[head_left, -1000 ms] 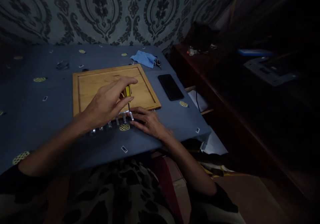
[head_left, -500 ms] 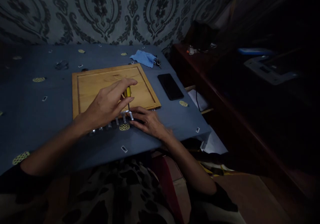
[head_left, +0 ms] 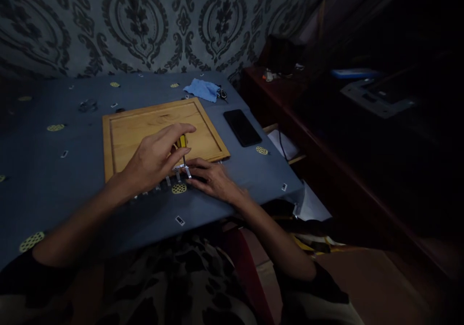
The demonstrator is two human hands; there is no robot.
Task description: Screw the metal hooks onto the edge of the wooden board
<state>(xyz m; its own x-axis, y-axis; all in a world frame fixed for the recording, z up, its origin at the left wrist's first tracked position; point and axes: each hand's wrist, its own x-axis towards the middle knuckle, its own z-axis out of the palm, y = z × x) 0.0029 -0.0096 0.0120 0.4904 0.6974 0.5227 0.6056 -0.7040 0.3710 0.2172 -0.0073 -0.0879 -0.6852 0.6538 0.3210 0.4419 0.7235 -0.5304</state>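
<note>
My left hand [head_left: 150, 153] grips a screwdriver [head_left: 182, 141] with a yellow and black handle, held upright with its shaft pointing down. The tip meets a small shiny metal piece [head_left: 187, 172] at the near edge of a framed wooden board [head_left: 166, 122]. Beside that piece lies my right hand [head_left: 213, 179], its fingers reaching to the metal from the right; whether they pinch it is hard to see. Several similar metal pieces [head_left: 168, 181] line the board's near edge, partly hidden under my left wrist.
A black phone [head_left: 242, 127] lies right of the board. Behind it are a blue cloth [head_left: 202, 89] and keys [head_left: 222, 94]. A dark coiled item [head_left: 87, 105] sits at the back left. An open drawer [head_left: 286, 143] and a dark red cabinet [head_left: 300, 117] stand to the right.
The view has shifted slightly, so the table items appear a little further left. My left hand stays on the screwdriver, and my right hand keeps its place by the metal piece.
</note>
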